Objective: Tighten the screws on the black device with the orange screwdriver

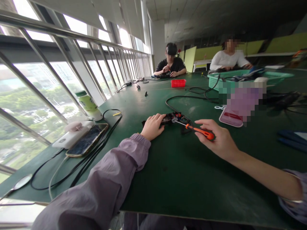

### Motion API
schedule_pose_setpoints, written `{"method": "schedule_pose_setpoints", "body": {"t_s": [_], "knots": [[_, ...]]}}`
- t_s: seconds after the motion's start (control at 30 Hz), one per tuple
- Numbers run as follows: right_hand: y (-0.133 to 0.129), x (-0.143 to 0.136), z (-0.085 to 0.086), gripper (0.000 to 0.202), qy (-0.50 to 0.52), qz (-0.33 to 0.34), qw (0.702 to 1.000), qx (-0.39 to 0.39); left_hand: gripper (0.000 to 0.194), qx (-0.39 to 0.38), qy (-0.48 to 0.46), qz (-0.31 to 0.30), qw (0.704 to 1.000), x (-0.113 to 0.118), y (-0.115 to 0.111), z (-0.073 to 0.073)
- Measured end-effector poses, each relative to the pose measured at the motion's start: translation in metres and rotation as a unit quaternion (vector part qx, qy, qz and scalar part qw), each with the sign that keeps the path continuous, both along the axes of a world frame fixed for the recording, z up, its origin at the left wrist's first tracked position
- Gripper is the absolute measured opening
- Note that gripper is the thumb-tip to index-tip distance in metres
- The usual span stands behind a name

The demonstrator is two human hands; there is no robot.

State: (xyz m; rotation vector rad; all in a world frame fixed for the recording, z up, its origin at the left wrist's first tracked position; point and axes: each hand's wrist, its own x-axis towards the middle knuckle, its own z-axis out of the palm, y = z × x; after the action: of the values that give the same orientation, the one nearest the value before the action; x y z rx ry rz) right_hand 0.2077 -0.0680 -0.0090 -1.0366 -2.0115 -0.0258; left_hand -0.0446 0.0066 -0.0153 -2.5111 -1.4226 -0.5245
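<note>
Near the middle of the green table lies a black device (pixel 170 118) with red and blue parts showing inside. My left hand (pixel 153 125) rests with its fingers wrapped over the device's left end. An orange and black screwdriver (pixel 202 132) points left, and its thin metal tip reaches the device's open part. Around the screwdriver's handle is my right hand (pixel 219 139), the thumb below and the fingers above it. A black cable (pixel 176 97) curves over the table behind the device.
A phone (pixel 87 140), cords, a white case (pixel 72 135) and a green bottle (pixel 88 105) are at left. Toward the back right are a red basket (pixel 178 83), a green basket (pixel 216 81) and a pink-cased phone (pixel 231 117). Two people sit across the table (pixel 144 175).
</note>
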Motion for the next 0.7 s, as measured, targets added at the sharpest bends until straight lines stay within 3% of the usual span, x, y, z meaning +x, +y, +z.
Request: {"method": "schedule_pose_setpoints", "body": {"t_s": [0.13,0.33,0.57,0.7], "knots": [[0.0012,0.0004,0.0013,0.033,0.037,-0.003,0.996,0.076,0.048,0.000,0.000,-0.002,1.000,0.0005,0.0001,0.0003],[-0.0008,0.0001,0.0049,0.019,-0.017,0.017,1.000,-0.008,0.047,0.010,0.012,0.007,1.000,0.0009,0.0002,0.0011],[0.0014,0.0009,0.0014,0.033,0.032,0.002,0.997,0.076,0.048,0.009,0.010,0.001,1.000,0.0000,0.0013,-0.0005],[0.0001,0.0010,0.0032,0.019,-0.018,0.015,1.000,0.006,0.047,0.010,0.012,0.004,1.000,-0.0001,0.0010,-0.0003]]}}
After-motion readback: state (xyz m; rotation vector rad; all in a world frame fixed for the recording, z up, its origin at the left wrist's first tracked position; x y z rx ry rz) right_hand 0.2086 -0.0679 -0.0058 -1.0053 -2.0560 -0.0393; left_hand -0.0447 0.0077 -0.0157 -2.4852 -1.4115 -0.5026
